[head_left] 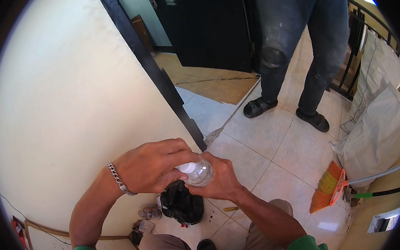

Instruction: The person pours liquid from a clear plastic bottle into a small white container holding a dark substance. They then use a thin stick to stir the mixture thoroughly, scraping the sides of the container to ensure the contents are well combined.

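A clear plastic bottle (pixel 202 173) with a white cap (pixel 187 167) is held in front of me, tilted with its cap toward the left. My right hand (pixel 221 177) is closed around the bottle's body. The fingers and thumb of my left hand (pixel 150 166), which has a chain bracelet at the wrist, close about the white cap. Below the hands, a black plastic bag (pixel 182 204) rests on the tiles. Beside the bag lies another clear bottle (pixel 149 213), and a small yellow-handled tool (pixel 230 209) is on the floor to the right.
A person in dark trousers (pixel 290 38) and black sandals stands ahead, near a dark door (pixel 208 29). White sacks (pixel 372 129) lean against the railing (pixel 356 49) on the right. An orange broom (pixel 327 188) is at the lower right. A cream wall (pixel 72 95) fills the left.
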{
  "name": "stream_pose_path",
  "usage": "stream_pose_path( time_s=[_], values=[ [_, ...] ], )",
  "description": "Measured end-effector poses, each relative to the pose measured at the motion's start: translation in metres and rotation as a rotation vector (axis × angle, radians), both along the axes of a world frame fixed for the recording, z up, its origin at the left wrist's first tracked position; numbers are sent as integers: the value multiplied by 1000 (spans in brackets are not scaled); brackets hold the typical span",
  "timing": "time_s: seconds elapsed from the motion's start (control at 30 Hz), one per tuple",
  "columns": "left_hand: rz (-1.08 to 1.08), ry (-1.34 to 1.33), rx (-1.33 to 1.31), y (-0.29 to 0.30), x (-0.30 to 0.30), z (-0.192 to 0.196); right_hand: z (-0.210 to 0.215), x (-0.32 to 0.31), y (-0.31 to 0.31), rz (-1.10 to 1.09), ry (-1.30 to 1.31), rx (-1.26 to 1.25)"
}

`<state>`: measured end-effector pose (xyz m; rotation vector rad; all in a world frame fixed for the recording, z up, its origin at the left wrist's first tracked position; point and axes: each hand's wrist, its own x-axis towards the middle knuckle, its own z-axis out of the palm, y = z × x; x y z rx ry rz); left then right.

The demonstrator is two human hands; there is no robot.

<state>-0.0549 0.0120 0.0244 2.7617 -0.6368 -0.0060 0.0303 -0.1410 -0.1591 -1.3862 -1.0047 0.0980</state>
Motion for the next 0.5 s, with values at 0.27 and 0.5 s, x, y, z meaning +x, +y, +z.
stream_pose_path(
  time_s=[0.27,0.5],
  values=[
    [156,-79,-88,-7,-10,-10,-1,-1,-5,-22,0,-42],
    [355,-200,-205,-17,-24,-23,2,-4,-5,-31,6,-44]
  ],
)
